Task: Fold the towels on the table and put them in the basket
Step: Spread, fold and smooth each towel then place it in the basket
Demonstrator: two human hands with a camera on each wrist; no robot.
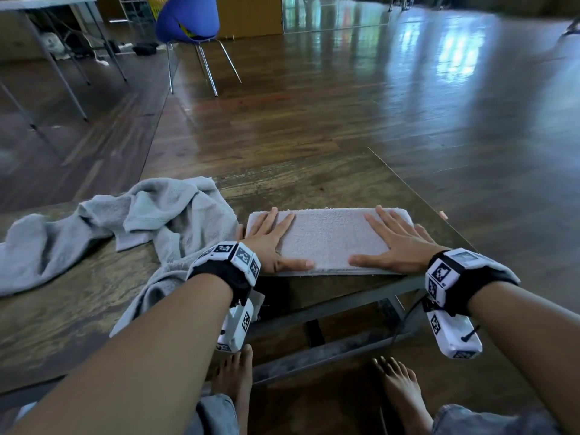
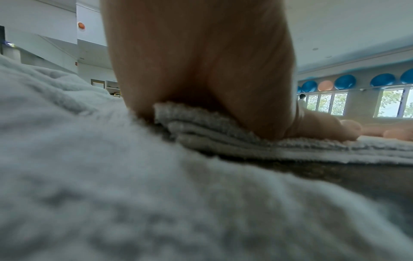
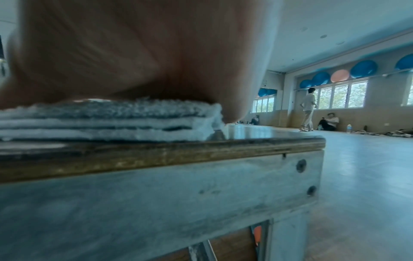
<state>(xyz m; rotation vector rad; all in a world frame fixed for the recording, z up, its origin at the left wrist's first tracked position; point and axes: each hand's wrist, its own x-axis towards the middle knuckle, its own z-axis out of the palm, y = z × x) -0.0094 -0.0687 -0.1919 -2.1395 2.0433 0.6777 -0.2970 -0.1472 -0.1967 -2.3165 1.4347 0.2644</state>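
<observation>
l wrist view: unfolded towel fills the foreground, blurred, cut off at left + bottom edges. left hand hides the folded towel top under the palm, fingertips unseen. r wrist view: right hand blurred, fingers hidden; table cut off at bottom.

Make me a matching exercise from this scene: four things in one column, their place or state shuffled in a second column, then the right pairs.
Things:
1. folded towel
2. grey towel
3. left hand
4. blue chair

Place or state:
A. stands on the floor beyond the table
B. crumpled, unfolded, on the table's left part
C. lies flat in layers under both palms
D. presses flat on the folded towel's left end

Pairs: 1-C, 2-B, 3-D, 4-A

The right hand presses the other end.
</observation>
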